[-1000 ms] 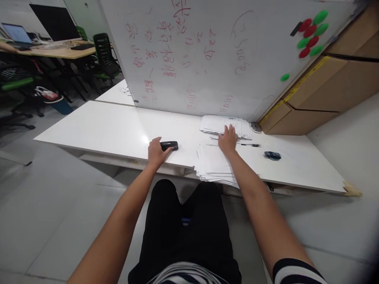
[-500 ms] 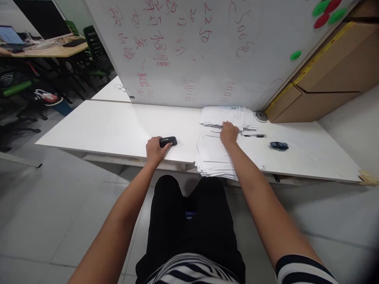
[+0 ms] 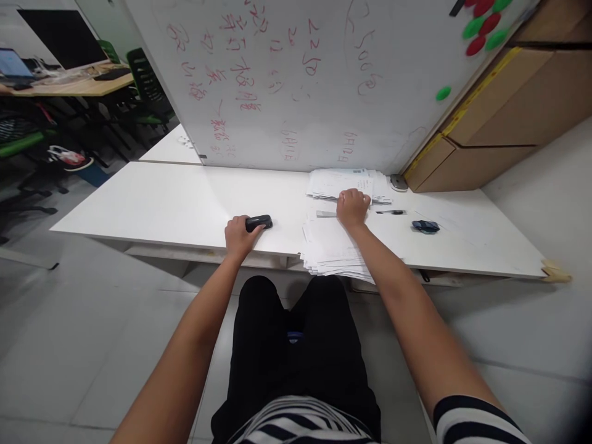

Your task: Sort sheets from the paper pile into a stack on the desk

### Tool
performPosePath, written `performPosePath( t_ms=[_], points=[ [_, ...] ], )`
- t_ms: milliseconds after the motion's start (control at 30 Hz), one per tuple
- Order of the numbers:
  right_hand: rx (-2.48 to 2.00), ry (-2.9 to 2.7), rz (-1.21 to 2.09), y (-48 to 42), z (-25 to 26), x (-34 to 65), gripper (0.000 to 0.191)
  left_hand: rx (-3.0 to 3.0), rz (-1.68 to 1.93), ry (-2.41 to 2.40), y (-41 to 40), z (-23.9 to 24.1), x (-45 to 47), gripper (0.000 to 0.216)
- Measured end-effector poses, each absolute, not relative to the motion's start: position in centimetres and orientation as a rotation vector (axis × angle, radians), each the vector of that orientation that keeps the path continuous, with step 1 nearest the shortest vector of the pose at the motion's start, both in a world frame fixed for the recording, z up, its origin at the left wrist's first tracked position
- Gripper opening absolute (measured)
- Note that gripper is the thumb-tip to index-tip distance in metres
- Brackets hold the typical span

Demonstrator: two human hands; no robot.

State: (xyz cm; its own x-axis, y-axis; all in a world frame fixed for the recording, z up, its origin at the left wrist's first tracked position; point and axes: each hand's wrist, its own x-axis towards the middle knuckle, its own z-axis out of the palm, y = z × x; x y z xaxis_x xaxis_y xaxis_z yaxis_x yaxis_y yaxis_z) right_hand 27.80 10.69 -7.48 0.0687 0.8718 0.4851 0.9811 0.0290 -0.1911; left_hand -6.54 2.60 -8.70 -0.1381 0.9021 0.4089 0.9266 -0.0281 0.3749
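My left hand (image 3: 237,237) is closed around the rear end of a black stapler (image 3: 259,222), which lies on the white table near its front edge. My right hand (image 3: 353,207) is closed over the top of a loose stack of white papers (image 3: 330,243) that overhangs the table edge. From its left side sticks out a flat grey strip (image 3: 326,214), ruler-like, its other end hidden by the fingers. Just beyond that hand sits a second pile of papers (image 3: 340,183), against the whiteboard.
Right of the papers lie a black pen (image 3: 391,212) and a dark object (image 3: 425,226) I cannot make out. An upright whiteboard (image 3: 277,123) backs the table (image 3: 152,197). Cardboard boxes (image 3: 494,105) are stacked at the right. My legs are under the front edge.
The grey strip beside my right hand has turned from a thin edge to its flat face. My left hand stays on the stapler. The whole view has shifted slightly.
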Motion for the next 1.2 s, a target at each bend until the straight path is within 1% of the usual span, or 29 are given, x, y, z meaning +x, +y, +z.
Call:
performPosePath(
  t_ms=[167, 333, 433, 533, 600, 700, 767, 800, 867, 967, 1200],
  points=[
    [-1.865, -2.08, -0.018, 8.6, -7.3, 29.1, 0.041, -2.038, -0.847, -2.165, 2.5, -8.6, -6.5, 0.048],
    [-1.897, -2.089, -0.058, 7.3, -7.6, 29.6, 0.042, -2.044, -0.846, -2.161, 2.7, -8.7, -6.7, 0.05],
    [-1.983, -2.11, -0.058, 7.0, -7.7, 29.3, 0.045, -2.058, -0.878, -2.101, 2.5, -8.4, -7.0, 0.059],
    [-2.039, -2.097, -0.062, 6.9, -7.6, 29.0, 0.047, -2.111, -0.903, -1.909, 1.0, -7.4, -5.9, 0.065],
    [-2.04, -2.096, -0.068, 6.7, -7.4, 28.8, 0.046, -2.275, -0.855, -1.735, -0.8, -6.5, -3.4, 0.06],
    [-2.042, -2.099, -0.072, 6.2, -7.1, 28.4, 0.045, -2.748, -0.625, -1.217, -4.4, -5.7, 2.7, 0.045],
    [-2.04, -2.102, -0.087, 5.6, -7.0, 28.1, 0.045, -2.875, -0.462, -0.905, -6.5, -5.5, 7.1, 0.047],
    [-2.037, -2.109, -0.094, 5.2, -7.0, 28.0, 0.045, -2.874, -0.418, -0.86, -7.2, -5.6, 9.0, 0.05],
    [-2.032, -2.133, -0.097, 4.3, -6.9, 27.8, 0.044, -2.855, -0.36, -0.873, -8.2, -5.7, 12.0, 0.054],
    [-2.043, -2.164, -0.072, 3.5, -6.9, 27.7, 0.043, -2.84, -0.299, -0.946, -8.4, -5.8, 13.9, 0.056],
    [-1.988, -2.281, 0.091, 4.1, -5.8, 29.0, 0.043, -2.828, -0.224, -1.031, -6.9, -5.6, 13.3, 0.053]
  ],
)
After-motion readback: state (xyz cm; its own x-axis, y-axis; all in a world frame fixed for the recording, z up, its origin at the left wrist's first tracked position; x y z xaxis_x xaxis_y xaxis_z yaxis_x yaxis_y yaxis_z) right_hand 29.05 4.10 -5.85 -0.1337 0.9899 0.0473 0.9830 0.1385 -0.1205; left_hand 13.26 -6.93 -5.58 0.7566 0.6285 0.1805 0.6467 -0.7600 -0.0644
